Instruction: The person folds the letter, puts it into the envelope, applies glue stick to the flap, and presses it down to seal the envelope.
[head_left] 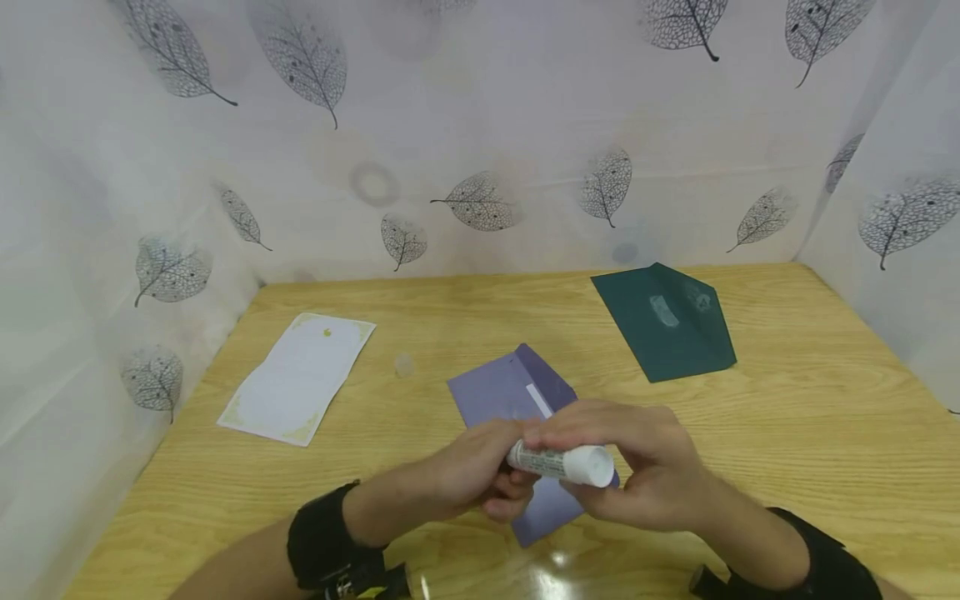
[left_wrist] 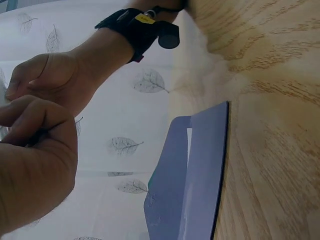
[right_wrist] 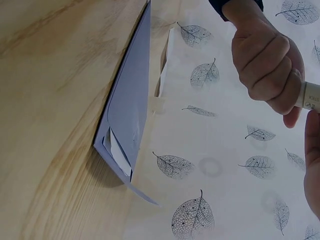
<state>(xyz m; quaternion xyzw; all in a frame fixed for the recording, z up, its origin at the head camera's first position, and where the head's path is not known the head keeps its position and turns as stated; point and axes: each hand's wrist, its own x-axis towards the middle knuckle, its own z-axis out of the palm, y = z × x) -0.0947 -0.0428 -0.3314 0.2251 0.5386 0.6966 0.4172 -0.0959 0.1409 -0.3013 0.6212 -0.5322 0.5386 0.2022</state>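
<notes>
In the head view a white glue stick (head_left: 549,462) lies in my two hands, its round end turned to the right. My left hand (head_left: 480,467) grips it by its left part, fingers curled beneath. Around its right end my right hand (head_left: 645,467) holds it, fingers over the top and thumb below. Printed lettering shows on the glue stick (right_wrist: 311,96) at the edge of the right wrist view. Below the hands a purple envelope (head_left: 487,392) rests on the table, partly hidden by them. A white strip (head_left: 538,401) shows near its darker flap.
A creased white sheet (head_left: 300,383) with gold corners lies at the left. A dark green envelope (head_left: 660,342) is at the back right. Between sheet and purple envelope lies a small pale translucent piece (head_left: 404,365). Leaf-patterned cloth (head_left: 540,108) encloses the wooden table's back and sides.
</notes>
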